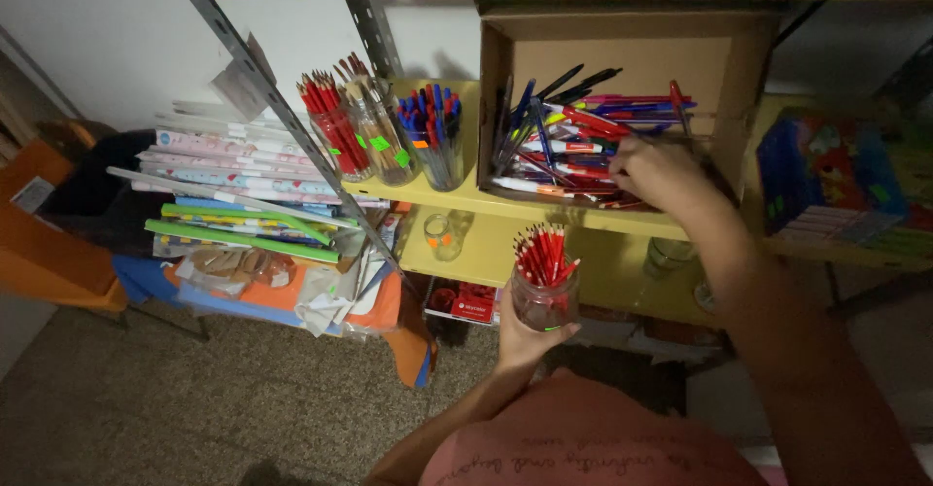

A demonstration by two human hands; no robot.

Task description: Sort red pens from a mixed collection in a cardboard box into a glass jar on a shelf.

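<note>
Seen from the head camera, the left hand [520, 335] is wrapped around a glass jar [544, 296] packed with red pens [544, 256], holding it upright below and in front of the cardboard box [622, 58], out past the edge of the yellow shelf [428, 190]. The right hand [656, 170] reaches into the cardboard box, its fingers curled down among the loose pens [573, 141] that lie there in a mixed heap of red, blue, purple and black; whether it has one pinched cannot be told, since the fingertips are buried in the pile. The box lies on its side on the yellow shelf with its open face toward the person. Just left of the box stands a jar of blue pens [432, 141], and further left of it a jar of paintbrushes [374, 126] and a jar of red pencils [330, 126]. Below the box, on the lower shelf [603, 272], sits an empty glass jar [442, 233]. Well to the left of the box, rolls of wrapping paper [233, 180] are stacked behind a slanted metal rail [282, 117]. Right of the box, colourful boxed sets [836, 180] lean on the shelf.
</note>
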